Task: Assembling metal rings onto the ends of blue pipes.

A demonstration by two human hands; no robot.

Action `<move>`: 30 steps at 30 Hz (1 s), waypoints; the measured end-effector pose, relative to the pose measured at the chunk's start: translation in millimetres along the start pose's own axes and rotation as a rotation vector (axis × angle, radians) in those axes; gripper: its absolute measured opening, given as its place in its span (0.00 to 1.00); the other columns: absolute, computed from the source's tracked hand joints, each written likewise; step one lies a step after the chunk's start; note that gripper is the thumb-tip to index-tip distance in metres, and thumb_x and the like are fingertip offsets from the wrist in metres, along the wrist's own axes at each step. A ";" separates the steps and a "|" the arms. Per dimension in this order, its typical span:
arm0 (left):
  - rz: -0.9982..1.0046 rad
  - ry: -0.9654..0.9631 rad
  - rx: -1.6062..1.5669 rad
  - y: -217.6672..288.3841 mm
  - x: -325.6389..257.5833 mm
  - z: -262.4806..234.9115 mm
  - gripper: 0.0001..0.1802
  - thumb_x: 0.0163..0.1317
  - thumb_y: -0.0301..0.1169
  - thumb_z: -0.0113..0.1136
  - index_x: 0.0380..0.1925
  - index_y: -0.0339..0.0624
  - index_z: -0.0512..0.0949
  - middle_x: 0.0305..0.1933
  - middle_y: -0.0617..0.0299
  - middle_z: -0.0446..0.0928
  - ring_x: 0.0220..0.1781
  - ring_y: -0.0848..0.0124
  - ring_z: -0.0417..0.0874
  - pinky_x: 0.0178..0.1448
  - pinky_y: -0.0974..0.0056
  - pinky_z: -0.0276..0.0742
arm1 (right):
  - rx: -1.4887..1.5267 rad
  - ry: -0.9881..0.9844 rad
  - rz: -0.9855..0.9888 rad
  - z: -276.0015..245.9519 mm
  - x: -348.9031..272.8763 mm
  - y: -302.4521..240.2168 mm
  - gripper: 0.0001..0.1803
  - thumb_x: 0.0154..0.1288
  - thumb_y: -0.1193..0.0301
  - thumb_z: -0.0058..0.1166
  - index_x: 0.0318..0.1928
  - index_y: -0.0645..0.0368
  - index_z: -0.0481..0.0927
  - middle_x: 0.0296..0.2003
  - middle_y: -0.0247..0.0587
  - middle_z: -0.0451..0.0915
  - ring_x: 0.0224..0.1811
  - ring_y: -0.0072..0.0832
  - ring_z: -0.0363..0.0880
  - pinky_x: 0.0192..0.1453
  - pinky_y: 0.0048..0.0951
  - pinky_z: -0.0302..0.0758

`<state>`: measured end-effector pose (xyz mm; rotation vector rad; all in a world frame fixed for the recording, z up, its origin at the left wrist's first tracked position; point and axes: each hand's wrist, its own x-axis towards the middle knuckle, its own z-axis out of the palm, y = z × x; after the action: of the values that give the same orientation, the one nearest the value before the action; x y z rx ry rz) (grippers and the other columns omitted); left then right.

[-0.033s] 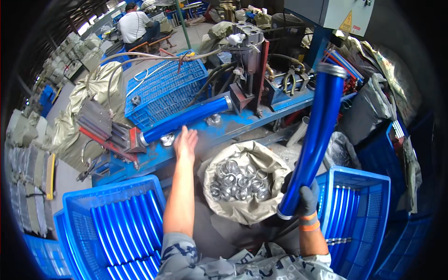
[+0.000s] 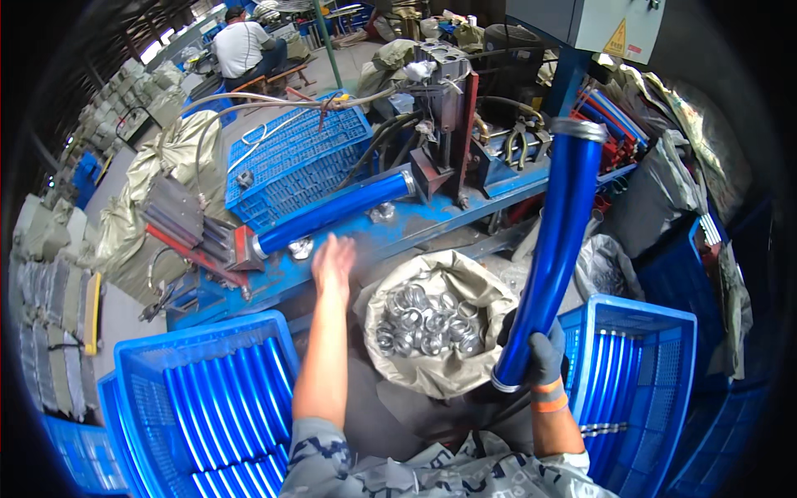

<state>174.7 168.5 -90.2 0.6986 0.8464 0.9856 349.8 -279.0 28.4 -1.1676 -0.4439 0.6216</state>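
Fingers of the bare left hand (image 2: 333, 257) are spread apart and empty, blurred, reaching over the blue machine bed (image 2: 432, 226) just below the blue tube (image 2: 332, 212) that lies clamped in the machine, one end against the red block (image 2: 243, 247), the other at the metal collar by the press head (image 2: 444, 91). A small metal ring (image 2: 300, 247) rests on the bed just left of that hand; whether the fingertips touch anything I cannot tell.

The gloved right hand (image 2: 541, 355) is clamped around the lower end of a second blue tube (image 2: 552, 241), holding it nearly upright, tilted slightly, its silver-rimmed top well above the bench.

Between the two forearms sits an open sack of metal rings (image 2: 427, 319). A blue crate of tubes (image 2: 207, 407) stands at the lower left, another blue crate (image 2: 639, 373) at the right with tubes inside. Farther back, a person in a white shirt (image 2: 241, 46) sits apart from the work.
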 end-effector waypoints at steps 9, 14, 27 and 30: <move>0.293 -0.108 0.217 -77.8 -166.1 -106.7 0.15 0.79 0.23 0.75 0.61 0.39 0.83 0.45 0.56 0.92 0.39 0.66 0.96 0.38 0.64 0.90 | -0.383 0.290 0.068 -96.4 -118.5 -41.1 0.33 0.76 0.75 0.72 0.78 0.69 0.79 0.57 0.43 0.92 0.53 0.27 0.92 0.61 0.34 0.89; 0.384 -0.123 0.438 -26.5 -143.6 -194.5 0.09 0.79 0.29 0.72 0.55 0.42 0.87 0.51 0.56 0.94 0.49 0.63 0.96 0.48 0.61 0.89 | -0.858 0.429 -0.070 -219.1 -228.7 -151.2 0.44 0.69 0.71 0.79 0.82 0.69 0.77 0.63 0.47 0.92 0.63 0.32 0.91 0.71 0.37 0.85; 0.297 -0.149 0.909 -76.8 -141.8 -159.9 0.23 0.85 0.36 0.72 0.72 0.39 0.82 0.61 0.52 0.94 0.57 0.64 0.97 0.56 0.65 0.88 | -1.296 0.531 1.056 -513.0 -693.3 121.7 0.33 0.57 0.55 0.80 0.60 0.59 0.90 0.52 0.51 0.97 0.56 0.46 0.96 0.64 0.46 0.89; 0.220 -0.148 0.867 -110.6 -169.8 -163.8 0.22 0.84 0.36 0.72 0.71 0.39 0.82 0.60 0.54 0.94 0.55 0.66 0.97 0.53 0.67 0.87 | -1.370 0.583 1.181 -566.3 -768.8 157.9 0.34 0.60 0.56 0.78 0.66 0.56 0.90 0.57 0.52 0.96 0.63 0.47 0.94 0.70 0.48 0.87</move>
<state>30.0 -9.2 -214.2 1.6102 1.0785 0.7177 88.3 -1144.8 -316.2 -2.8761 0.5422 0.9205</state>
